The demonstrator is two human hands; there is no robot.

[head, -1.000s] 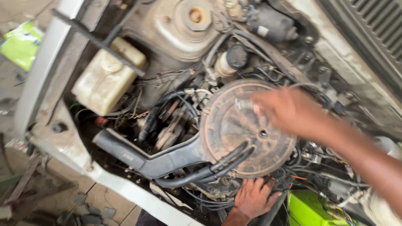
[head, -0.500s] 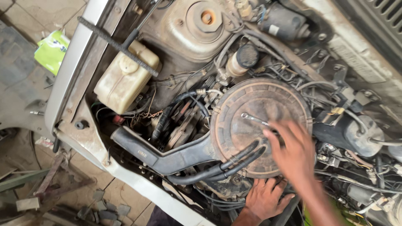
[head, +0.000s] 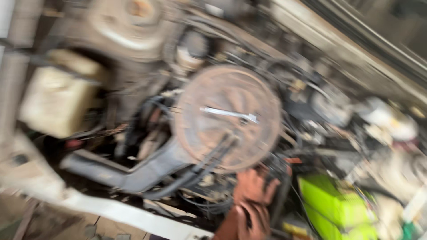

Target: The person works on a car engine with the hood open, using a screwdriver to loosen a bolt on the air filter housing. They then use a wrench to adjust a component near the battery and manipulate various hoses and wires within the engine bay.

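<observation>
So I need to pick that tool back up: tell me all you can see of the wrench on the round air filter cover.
The wrench is a slim, bright metal bar, silvery, lying flat and loose across the middle of the round rusty cover, running left to right with a slight downward slant. Its right end looks wider, but blur hides the head shapes. No hand touches it; the one hand in view rests below the cover's lower edge.

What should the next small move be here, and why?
Probably take up the wrench lying loose on the round air-cleaner lid: neither hand holds it. Only the left hand shows, resting below the lid. The picture is blurred, so hold the view steady first.
</observation>
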